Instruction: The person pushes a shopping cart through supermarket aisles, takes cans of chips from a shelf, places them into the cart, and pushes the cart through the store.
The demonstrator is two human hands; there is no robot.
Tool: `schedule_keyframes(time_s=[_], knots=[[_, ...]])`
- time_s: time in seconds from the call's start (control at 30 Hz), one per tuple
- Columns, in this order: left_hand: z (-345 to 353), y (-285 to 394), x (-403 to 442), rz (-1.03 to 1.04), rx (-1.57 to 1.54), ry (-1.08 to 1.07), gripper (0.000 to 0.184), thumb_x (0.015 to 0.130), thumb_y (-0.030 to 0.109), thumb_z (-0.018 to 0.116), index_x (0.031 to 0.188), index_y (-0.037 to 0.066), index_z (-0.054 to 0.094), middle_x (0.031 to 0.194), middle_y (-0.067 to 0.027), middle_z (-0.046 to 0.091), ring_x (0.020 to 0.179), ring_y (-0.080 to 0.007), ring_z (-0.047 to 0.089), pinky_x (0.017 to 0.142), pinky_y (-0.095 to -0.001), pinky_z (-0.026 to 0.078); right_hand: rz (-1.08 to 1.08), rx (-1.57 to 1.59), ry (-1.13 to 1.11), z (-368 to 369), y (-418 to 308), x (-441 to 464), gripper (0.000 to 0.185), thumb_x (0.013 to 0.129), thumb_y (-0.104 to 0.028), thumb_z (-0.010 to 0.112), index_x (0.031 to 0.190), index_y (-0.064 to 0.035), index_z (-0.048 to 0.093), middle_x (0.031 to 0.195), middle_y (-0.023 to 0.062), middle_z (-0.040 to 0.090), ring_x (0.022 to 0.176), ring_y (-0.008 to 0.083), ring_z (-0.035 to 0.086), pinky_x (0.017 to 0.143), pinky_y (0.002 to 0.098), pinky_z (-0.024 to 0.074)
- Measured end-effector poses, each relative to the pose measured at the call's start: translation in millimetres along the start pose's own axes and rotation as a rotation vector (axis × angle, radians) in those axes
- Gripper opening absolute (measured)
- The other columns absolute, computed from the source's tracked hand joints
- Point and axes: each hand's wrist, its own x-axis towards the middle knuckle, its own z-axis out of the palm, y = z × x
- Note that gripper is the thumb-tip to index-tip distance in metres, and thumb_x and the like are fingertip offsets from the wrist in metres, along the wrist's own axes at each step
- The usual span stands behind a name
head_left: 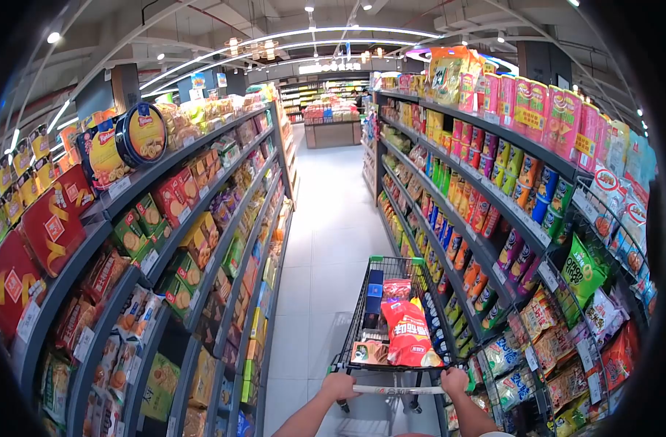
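Both hands grip the pale handle (400, 390) of a black wire shopping cart (355, 313). My left hand (338, 386) is closed around the handle's left end, and my right hand (455, 381) around its right end. Inside the cart a large red snack bag (408, 331) leans over the other goods. Behind it sits a smaller red packet (396, 289). A dark blue box (374, 285) stands along the cart's left side, with a brown and white package (369, 352) near the handle. The bottom of the cart is mostly covered.
Long shelves of boxed biscuits (180, 291) line the left. On the right, shelves hold canned chips (486, 211), and wire racks with snack bags (584, 269) stand close to the cart. The tiled aisle (322, 240) runs ahead to a display stand (333, 135).
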Motion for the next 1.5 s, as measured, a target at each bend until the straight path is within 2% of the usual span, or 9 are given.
schedule_keyframes(time_s=[0.17,0.37,0.7,0.87,1.07,1.3,1.37,1.43,1.5], knots=[[-9.1,-8.0,3.4,-0.032,-0.025,0.01,0.056,0.083,0.066,0.065,0.107,0.018,0.079,0.101,-0.0114,0.078,0.097,-0.0327,0.075,0.084,-0.0479,0.06,-0.014,-0.038,-0.083,-2.3,-12.8,9.4,0.035,0.09,-0.04,0.065,0.098,-0.0106,0.082,0.101,0.0193,0.077,0.099,0.0382,0.074,0.09,0.0482,0.0583],[-3.1,-9.9,21.9,-0.038,-0.006,0.028,0.055,0.083,0.066,0.066,0.11,0.02,0.079,0.101,-0.0104,0.078,0.097,-0.0327,0.075,0.084,-0.0478,0.059,-0.05,-0.052,0.016,7.8,-12.2,37.8,0.035,0.089,-0.041,0.066,0.089,-0.0087,0.082,0.089,0.0174,0.077,0.089,0.0378,0.075,0.083,0.05,0.0589],[-17.1,-12.9,25.9,-0.05,0.004,0.016,0.057,0.083,0.069,0.063,0.111,0.021,0.079,0.104,-0.011,0.079,0.099,-0.0317,0.075,0.086,-0.0463,0.06,-0.047,0.018,0.051,8.2,-27.7,48.0,0.032,0.088,-0.04,0.067,0.086,-0.0108,0.081,0.089,0.0171,0.077,0.089,0.0369,0.074,0.082,0.0491,0.0581],[-20.6,-15.2,27.8,-0.081,0.008,0.022,0.056,0.083,0.068,0.064,0.111,0.022,0.078,0.104,-0.011,0.079,0.099,-0.0318,0.075,0.085,-0.0462,0.06,-0.039,0.02,-0.019,-4.0,-38.8,46.4,0.031,0.092,-0.04,0.067,0.096,-0.013,0.081,0.095,0.0158,0.078,0.092,0.0362,0.075,0.085,0.0487,0.0587],[-19.3,-17.4,28.6,-0.094,0.016,0.018,0.056,0.083,0.068,0.065,0.111,0.022,0.079,0.104,-0.0105,0.079,0.099,-0.0315,0.075,0.085,-0.0463,0.06,-0.051,0.041,0.008,-3.4,-41.2,46.2,0.03,0.091,-0.038,0.067,0.095,-0.0122,0.081,0.094,0.0157,0.078,0.091,0.0371,0.075,0.084,0.0495,0.0587],[-17.5,-11.6,24.7,-0.087,0.06,0.025,0.056,0.081,0.07,0.066,0.109,0.024,0.08,0.102,-0.0099,0.079,0.098,-0.0304,0.076,0.082,-0.0447,0.06,-0.022,0.038,-0.067,-3.6,-37.5,43.1,0.042,0.094,-0.04,0.055,0.097,-0.0078,0.08,0.096,0.0201,0.077,0.094,0.0383,0.075,0.084,0.0522,0.0589],[-13.7,-12.8,26.1,-0.089,0.081,0.038,0.055,0.08,0.07,0.066,0.107,0.024,0.081,0.1,-0.0095,0.079,0.096,-0.0305,0.076,0.081,-0.0443,0.06,0.007,0.023,-0.039,11.2,-31.9,45.8,0.038,0.093,-0.044,0.058,0.089,-0.0119,0.079,0.09,0.0152,0.077,0.088,0.037,0.074,0.076,0.0536,0.0584],[-11.3,-14.2,21.7,-0.101,0.084,0.055,0.054,0.08,0.07,0.066,0.105,0.024,0.081,0.098,-0.0093,0.08,0.095,-0.0307,0.076,0.081,-0.0441,0.06,-0.025,0.057,-0.073,-11.2,-39.7,32.6,0.042,0.093,-0.041,0.056,0.095,-0.0071,0.08,0.094,0.0201,0.077,0.091,0.0375,0.075,0.082,0.0514,0.0596],[-10.5,-13.8,18.1,-0.106,0.078,0.081,0.055,0.079,0.071,0.067,0.104,0.024,0.082,0.097,-0.0092,0.08,0.093,-0.0308,0.076,0.081,-0.0442,0.06,-0.028,0.068,-0.058,-9.4,-38.5,29.5,0.04,0.093,-0.041,0.057,0.092,-0.0071,0.079,0.09,0.0188,0.077,0.088,0.0372,0.075,0.08,0.052,0.0593]])
